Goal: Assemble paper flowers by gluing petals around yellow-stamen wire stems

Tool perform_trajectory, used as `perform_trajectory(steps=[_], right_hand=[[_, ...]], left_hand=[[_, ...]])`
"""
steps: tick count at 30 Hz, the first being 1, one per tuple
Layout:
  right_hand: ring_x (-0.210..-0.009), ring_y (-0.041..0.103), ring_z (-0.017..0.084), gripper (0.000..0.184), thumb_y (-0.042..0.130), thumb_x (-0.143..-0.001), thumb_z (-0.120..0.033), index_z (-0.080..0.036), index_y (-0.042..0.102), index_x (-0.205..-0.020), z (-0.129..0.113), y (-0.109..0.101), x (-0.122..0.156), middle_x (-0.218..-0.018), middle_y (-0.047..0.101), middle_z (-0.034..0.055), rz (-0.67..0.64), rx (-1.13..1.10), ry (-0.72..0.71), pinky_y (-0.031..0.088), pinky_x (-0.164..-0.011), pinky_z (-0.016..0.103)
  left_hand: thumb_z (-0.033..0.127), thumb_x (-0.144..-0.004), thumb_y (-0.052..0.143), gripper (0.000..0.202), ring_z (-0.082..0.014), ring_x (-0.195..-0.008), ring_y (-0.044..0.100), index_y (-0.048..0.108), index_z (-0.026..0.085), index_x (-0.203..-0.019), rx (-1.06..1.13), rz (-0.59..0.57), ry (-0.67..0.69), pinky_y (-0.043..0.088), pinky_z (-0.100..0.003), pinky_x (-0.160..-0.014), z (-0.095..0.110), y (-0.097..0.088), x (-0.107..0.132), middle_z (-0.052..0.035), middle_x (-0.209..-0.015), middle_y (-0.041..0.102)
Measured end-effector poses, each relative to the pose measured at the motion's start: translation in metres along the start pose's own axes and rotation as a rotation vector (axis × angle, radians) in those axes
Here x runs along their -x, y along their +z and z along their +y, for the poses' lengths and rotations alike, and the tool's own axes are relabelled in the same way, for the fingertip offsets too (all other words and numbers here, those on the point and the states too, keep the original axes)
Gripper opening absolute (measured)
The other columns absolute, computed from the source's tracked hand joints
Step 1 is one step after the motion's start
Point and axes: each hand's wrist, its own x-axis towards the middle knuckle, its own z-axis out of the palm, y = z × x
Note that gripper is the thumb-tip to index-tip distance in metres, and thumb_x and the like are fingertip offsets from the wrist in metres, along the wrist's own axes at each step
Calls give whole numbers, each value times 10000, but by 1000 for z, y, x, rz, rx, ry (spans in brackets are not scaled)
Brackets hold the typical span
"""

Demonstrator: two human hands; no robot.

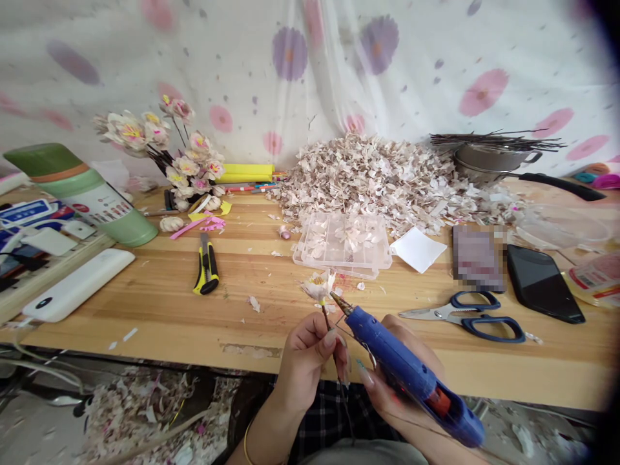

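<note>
My left hand (310, 358) pinches the thin brown stem of a handmade flower (318, 285) and holds it upright over the table's front edge. The flower has pale cream petals and a yellow centre. In my right hand (394, 381) is a blue hot glue gun (402, 361), fingers wrapped round it. Its metal nozzle points up and left, right beside the base of the petals; whether it touches them I cannot tell. Behind the flower lies a clear plastic compartment box (339, 242) with several loose petals on it.
A big heap of pale petals (372, 181) fills the back. Scissors (465, 315), a black phone (545, 281) and white paper (419, 250) lie right. A utility knife (206, 265), green bottle (104, 200), white power bank (80, 284) and finished flowers (186, 165) stand or lie left.
</note>
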Motion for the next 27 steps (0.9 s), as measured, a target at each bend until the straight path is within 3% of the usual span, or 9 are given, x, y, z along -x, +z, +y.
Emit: perform_trajectory(steps=[20, 27], right_hand=[[-413, 334, 91, 315, 655, -765, -329, -237, 376, -653, 3, 7, 1, -561, 379, -42, 62, 33, 41, 203, -374, 262], [-467, 363, 109, 319, 691, -739, -326, -237, 398, -649, 7, 1, 7, -591, 409, -31, -44, 35, 119, 270, -406, 263]], left_hand=[[358, -733, 823, 360, -111, -446, 571, 540, 159, -637, -7, 13, -17, 454, -206, -434, 0, 1, 1, 32, -536, 597], [345, -755, 808, 352, -112, -439, 582, 527, 161, -649, 2, -10, -10, 454, -206, -429, 0, -1, 1, 30, -550, 617]])
